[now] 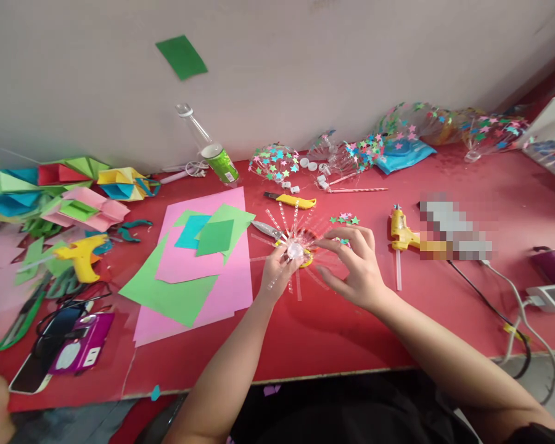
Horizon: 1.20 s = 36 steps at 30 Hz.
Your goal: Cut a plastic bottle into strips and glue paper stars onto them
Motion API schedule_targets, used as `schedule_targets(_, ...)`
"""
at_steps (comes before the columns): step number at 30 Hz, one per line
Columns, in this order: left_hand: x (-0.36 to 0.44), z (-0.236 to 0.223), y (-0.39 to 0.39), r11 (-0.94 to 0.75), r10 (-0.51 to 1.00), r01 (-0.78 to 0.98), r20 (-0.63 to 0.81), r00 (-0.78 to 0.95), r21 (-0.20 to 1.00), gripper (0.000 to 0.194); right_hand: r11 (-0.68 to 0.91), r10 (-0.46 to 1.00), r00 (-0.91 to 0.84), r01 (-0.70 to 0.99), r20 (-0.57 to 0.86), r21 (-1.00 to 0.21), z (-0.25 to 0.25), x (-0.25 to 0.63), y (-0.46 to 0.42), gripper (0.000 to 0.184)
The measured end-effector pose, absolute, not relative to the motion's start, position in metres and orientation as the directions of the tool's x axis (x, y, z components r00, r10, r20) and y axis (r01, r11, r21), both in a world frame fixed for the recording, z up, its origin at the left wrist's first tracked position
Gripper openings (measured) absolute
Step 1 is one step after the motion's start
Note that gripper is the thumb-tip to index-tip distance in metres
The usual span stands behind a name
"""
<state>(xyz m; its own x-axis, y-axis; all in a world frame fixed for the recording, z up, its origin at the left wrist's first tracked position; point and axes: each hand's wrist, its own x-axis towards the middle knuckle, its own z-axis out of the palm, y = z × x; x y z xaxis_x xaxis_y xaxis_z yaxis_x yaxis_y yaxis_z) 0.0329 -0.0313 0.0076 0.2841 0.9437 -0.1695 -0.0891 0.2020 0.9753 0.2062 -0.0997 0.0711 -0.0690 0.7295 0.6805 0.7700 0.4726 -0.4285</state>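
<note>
Beneath the clear strips (296, 249) lie scissors (267, 230).

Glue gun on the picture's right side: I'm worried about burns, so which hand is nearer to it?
Right. The right hand, fingers spread, is left of the glue gun; the left hand is farther left, holding the clear plastic piece.
</note>
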Motion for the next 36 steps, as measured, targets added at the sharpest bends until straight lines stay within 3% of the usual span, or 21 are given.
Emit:
schedule_targets(7,0.032,0.011,-0.033,0.140,0.947,0.019,-0.139,0.290,0.990,0.045,0.511,0.731,-0.101,0.737,0.675,-0.442,0.068,0.207,-0.098,0.006)
schedule_targets(13,0.032,0.015,-0.033,0.127,0.951,0.036,-0.132,0.279,0.991,0.039,0.584,0.748,-0.203,0.653,0.632,-0.481,0.069,0.209,-0.094,0.008)
schedule_targets(23,0.032,0.014,-0.033,0.108,0.946,-0.033,-0.093,0.311,0.994,0.046,0.541,0.794,-0.218,0.679,0.568,-0.495,0.066,0.207,-0.094,0.008)
schedule_targets(28,0.031,0.006,-0.030,0.165,0.938,-0.090,-0.128,0.323,0.982,0.059,0.502,0.810,-0.150,0.677,0.567,-0.538,0.065,0.207,-0.094,0.012)
schedule_targets(36,0.033,0.013,-0.035,0.045,0.873,-0.053,-0.013,0.487,0.998,0.042,0.345,0.855,0.020,0.723,0.518,-0.598,0.055,0.207,-0.093,0.008)
